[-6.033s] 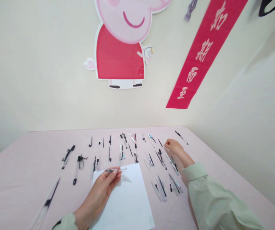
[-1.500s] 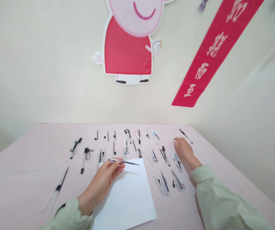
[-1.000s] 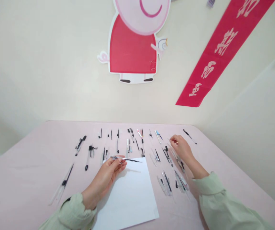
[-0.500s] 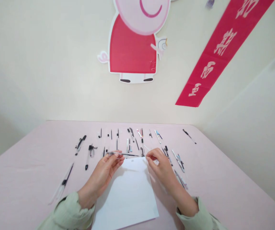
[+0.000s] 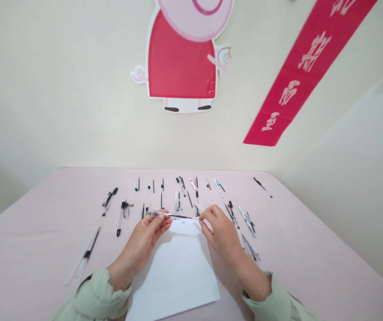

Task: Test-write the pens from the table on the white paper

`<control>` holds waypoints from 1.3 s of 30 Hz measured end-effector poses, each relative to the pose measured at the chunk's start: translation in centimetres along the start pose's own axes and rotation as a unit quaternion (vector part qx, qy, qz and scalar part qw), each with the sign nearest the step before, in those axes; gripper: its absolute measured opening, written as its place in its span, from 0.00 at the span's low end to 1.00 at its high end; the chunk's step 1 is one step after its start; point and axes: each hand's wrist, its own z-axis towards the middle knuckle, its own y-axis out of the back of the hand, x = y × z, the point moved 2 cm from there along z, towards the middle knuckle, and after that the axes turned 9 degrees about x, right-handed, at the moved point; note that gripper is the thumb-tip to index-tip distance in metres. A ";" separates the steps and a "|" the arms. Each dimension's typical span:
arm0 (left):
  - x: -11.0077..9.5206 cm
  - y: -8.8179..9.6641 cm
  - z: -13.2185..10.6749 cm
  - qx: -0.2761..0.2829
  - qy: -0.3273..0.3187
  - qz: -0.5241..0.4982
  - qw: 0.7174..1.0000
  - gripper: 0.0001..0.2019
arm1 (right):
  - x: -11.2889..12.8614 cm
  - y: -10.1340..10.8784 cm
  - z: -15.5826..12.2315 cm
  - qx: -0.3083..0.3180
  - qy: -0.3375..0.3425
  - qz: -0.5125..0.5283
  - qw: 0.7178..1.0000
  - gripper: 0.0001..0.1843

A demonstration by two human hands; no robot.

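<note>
Above smooth white paper (image 5: 178, 272), left hand (image 5: 148, 237) pinching thin dark refill (image 5: 180, 216), right hand (image 5: 222, 231) pinching slim whitish piece (image 5: 198, 207)

The left hand (image 5: 148, 238) pinches a slender dark refill (image 5: 181, 216) nearly level above the far edge of a white paper sheet (image 5: 178, 272). The refill points right, its tip meeting the fingertips of the right hand (image 5: 223, 232), which grip a pale, slender part (image 5: 198, 207); the exact contact is too small to tell. Disassembled pen parts lie in groups left, right and far on a pink-covered table (image 5: 27, 254). One black-and-clear pen (image 5: 262, 187) lies apart, far right. The wall bears a pig cutout (image 5: 182, 58) and, to its right, a slanted red banner (image 5: 287, 89).
</note>
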 end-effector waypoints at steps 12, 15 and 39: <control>0.3 -0.2 0.0 -0.007 0.006 0.022 1.000 0.05 | 0.8 -0.3 0.5 0.032 0.001 -0.021 0.999 0.06; 0.5 -0.1 0.1 0.001 -0.002 0.022 1.000 0.07 | 1.0 -0.4 0.7 0.020 0.012 -0.006 1.000 0.07; 0.0 0.7 0.7 -0.004 0.023 -0.059 0.998 0.03 | -2.2 0.7 2.0 0.041 -0.100 0.492 0.864 0.13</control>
